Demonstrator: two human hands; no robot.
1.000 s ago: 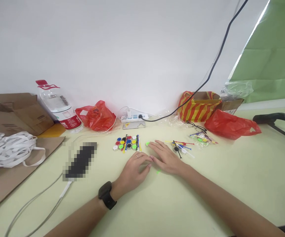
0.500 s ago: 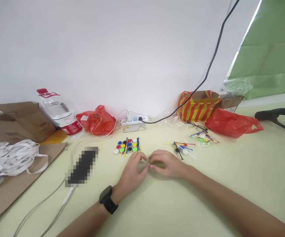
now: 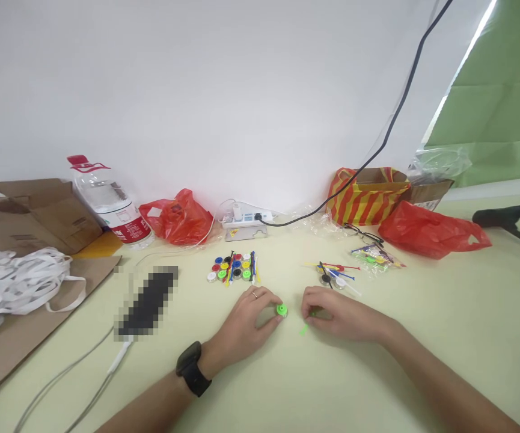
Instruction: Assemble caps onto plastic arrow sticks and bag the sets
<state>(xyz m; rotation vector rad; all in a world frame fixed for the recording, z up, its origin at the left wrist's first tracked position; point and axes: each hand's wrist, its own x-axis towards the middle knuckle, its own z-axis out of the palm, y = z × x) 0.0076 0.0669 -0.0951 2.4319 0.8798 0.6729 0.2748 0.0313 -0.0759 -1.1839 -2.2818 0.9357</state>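
Observation:
Between the thumb and index finger of my left hand (image 3: 246, 322) is a small round piece with a bright green top (image 3: 282, 310) and a knob at its centre. My right hand (image 3: 336, 314) is closed in a pinch on a thin bright green plastic stick (image 3: 304, 329), whose flared end pokes out below the fingertips. The two hands are apart. Beyond my left hand lies a group of coloured round pieces (image 3: 237, 273) with several sticks across them. Past my right hand, more round pieces (image 3: 339, 282) and coloured sticks (image 3: 350, 267) lie loosely together.
A phone-like blurred dark object (image 3: 149, 300) with a cable lies at left, near white straps (image 3: 25, 288) on cardboard. A water bottle (image 3: 122, 216), red bags (image 3: 178, 219), a power strip (image 3: 247, 218), a striped bag (image 3: 363, 201) and glasses (image 3: 365, 233) stand along the wall.
My hands were together and have moved apart, the right one going right with the green stick. The green-topped round piece now shows in my left hand.

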